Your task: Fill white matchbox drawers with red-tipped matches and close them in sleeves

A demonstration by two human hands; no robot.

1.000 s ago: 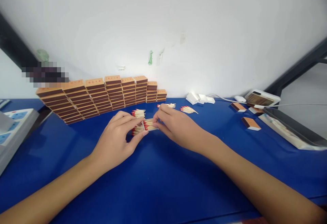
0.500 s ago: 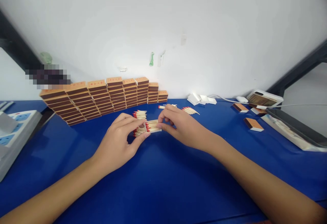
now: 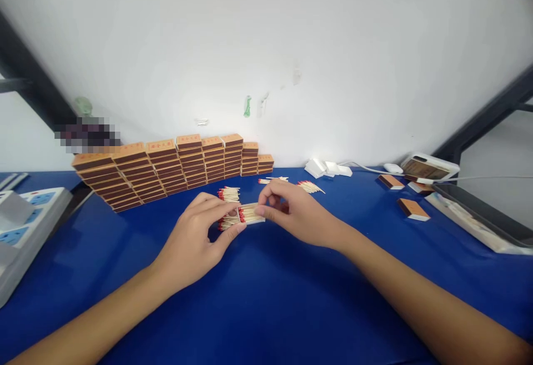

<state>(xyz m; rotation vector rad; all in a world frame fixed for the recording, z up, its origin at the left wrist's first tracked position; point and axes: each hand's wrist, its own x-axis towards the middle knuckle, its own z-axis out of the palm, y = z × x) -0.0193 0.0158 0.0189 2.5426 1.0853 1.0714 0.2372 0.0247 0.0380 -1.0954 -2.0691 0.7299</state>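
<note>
A small white matchbox tray (image 3: 257, 221) holds several red-tipped matches (image 3: 250, 214), their heads toward the left. My left hand (image 3: 197, 237) grips the tray's left end between thumb and fingers. At the opposite end, my right hand (image 3: 300, 215) is closed with its fingers curled, the thumb tip over the tail ends of the matches; what lies between its fingers is hidden. Loose matches (image 3: 229, 194) lie on the table just beyond my left fingers, and more show beneath that hand. Behind my right hand are another small pile of matches (image 3: 312, 186) and a few matches (image 3: 272, 180).
Stacked matchboxes (image 3: 191, 159) line the wall from left to centre. White empty-looking trays (image 3: 327, 168) sit at the back. Loose matchboxes (image 3: 413, 209), a phone (image 3: 487, 209) and a cable (image 3: 366, 167) are at right. A power strip (image 3: 37, 215) stands at the left edge of the blue table (image 3: 266, 298).
The whole scene sits slightly lower in view. My right fingertips have shifted a little over the right end of the tray; my left hand keeps its grip.
</note>
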